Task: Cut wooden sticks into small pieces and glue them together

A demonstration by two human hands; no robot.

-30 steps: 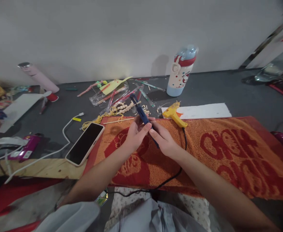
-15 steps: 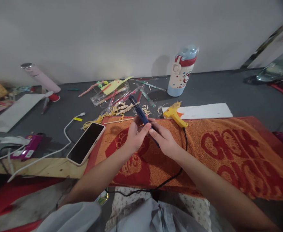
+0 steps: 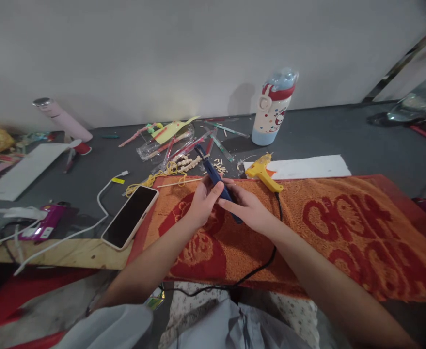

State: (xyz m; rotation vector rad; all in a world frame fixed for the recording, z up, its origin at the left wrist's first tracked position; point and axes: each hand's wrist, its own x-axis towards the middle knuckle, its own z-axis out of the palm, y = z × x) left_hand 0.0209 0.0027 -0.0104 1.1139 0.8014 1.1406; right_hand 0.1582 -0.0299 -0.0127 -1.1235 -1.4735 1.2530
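Observation:
A long, slim dark blue hand tool [image 3: 213, 172] slants over the orange towel, its slotted far end pointing up and left. Whether it is a stapler or a cutter I cannot tell. My left hand [image 3: 203, 201] wraps round its middle from the left, thumb lying along the top. On the other side my right hand [image 3: 247, 206] grips the nearer part, thumb across it and fingers partly hidden beneath. Just beyond the tool's far end lie short pale stick pieces [image 3: 219, 166] and a beaded or notched wooden strip [image 3: 191, 163]. A thin stick [image 3: 178, 182] rests left of my hands.
A yellow glue gun [image 3: 261, 169] lies on white paper [image 3: 310, 167], its black cord crossing the towel [image 3: 292, 218]. A phone [image 3: 131, 218] lies at left beside a white cable [image 3: 102, 194]. Yellow string [image 3: 143, 184], plastic-wrapped pens [image 3: 183, 145] and a bottle [image 3: 273, 111] stand or lie behind.
My right thumb has shifted on the dark blue tool, and its near end now shows wider below my hands. Both hands keep hold; the things on the table stay put.

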